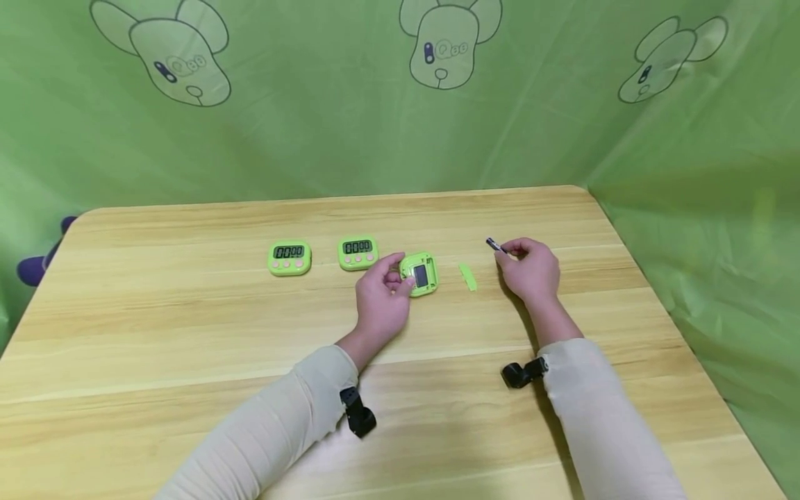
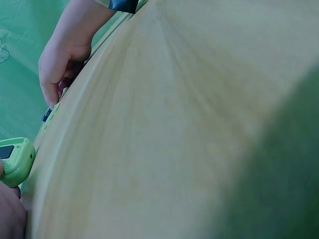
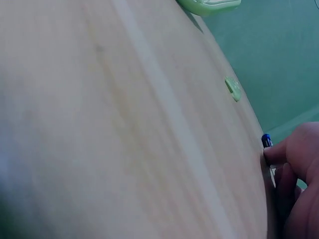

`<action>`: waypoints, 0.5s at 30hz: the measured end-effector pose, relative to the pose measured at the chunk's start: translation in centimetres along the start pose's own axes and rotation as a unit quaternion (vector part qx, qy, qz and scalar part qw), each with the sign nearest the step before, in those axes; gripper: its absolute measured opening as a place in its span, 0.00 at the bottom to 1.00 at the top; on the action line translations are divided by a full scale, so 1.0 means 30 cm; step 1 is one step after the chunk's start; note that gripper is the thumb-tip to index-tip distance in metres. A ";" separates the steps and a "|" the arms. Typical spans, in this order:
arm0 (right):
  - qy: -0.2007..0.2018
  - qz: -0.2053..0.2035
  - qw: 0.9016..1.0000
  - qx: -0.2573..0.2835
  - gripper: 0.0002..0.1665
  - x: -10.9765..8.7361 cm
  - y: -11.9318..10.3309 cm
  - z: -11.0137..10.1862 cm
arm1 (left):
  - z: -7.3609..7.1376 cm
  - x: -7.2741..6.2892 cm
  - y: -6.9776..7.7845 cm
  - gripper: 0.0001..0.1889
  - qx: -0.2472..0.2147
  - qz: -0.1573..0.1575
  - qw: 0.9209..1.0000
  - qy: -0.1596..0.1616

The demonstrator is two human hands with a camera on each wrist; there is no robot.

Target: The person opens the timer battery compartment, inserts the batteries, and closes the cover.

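Note:
My left hand [image 1: 382, 298] grips a green digital timer [image 1: 426, 283] by its left side, the back turned up and the battery slot uncovered. Its thumb lies over the near edge of the case. Over on the right, my right hand [image 1: 532, 271] pinches a small dark battery [image 1: 492, 243] between thumb and fingertips, close over the table. The battery's blue end [image 3: 266, 138] sticks out past the fingers in the right wrist view. Between the two hands a narrow green battery cover [image 1: 467, 276] lies loose on the wood.
Two more green timers, one at the left [image 1: 289, 258] and one nearer my left hand [image 1: 358, 253], lie face up showing zeros. The wooden table [image 1: 187, 312] ends at a green curtain [image 1: 350, 139] behind and on the right.

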State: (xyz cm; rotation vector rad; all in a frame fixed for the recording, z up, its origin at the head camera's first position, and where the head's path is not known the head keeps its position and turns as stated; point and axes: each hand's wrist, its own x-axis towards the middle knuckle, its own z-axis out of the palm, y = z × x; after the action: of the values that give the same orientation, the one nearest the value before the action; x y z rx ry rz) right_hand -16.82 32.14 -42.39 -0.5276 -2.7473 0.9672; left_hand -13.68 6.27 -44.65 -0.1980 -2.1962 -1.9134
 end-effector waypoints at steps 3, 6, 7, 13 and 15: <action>-0.005 -0.003 1.000 -0.001 0.15 -0.007 -0.002 -0.001 | 0.000 -0.001 0.000 0.21 0.000 0.001 1.000 0.001; -0.002 0.006 0.999 0.039 0.14 -0.021 -0.003 -0.002 | 0.000 0.000 -0.001 0.21 0.000 0.003 1.000 0.002; 0.002 0.012 0.998 0.062 0.14 -0.029 -0.003 -0.002 | 0.000 -0.001 -0.001 0.21 0.001 0.003 1.000 0.003; 0.067 0.023 0.950 0.305 0.12 -0.078 -0.013 -0.006 | -0.003 0.000 -0.001 0.21 0.003 0.003 1.000 0.001; 0.083 0.004 0.918 0.388 0.11 -0.096 -0.021 -0.008 | -0.004 0.002 -0.002 0.21 0.002 0.002 1.000 -0.001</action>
State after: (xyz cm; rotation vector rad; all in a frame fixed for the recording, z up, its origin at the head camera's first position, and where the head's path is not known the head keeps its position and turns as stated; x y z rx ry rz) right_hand -14.27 30.71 -41.95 -0.4378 -1.9661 1.7711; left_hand -13.73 6.14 -44.67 -0.2023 -2.1985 -1.9087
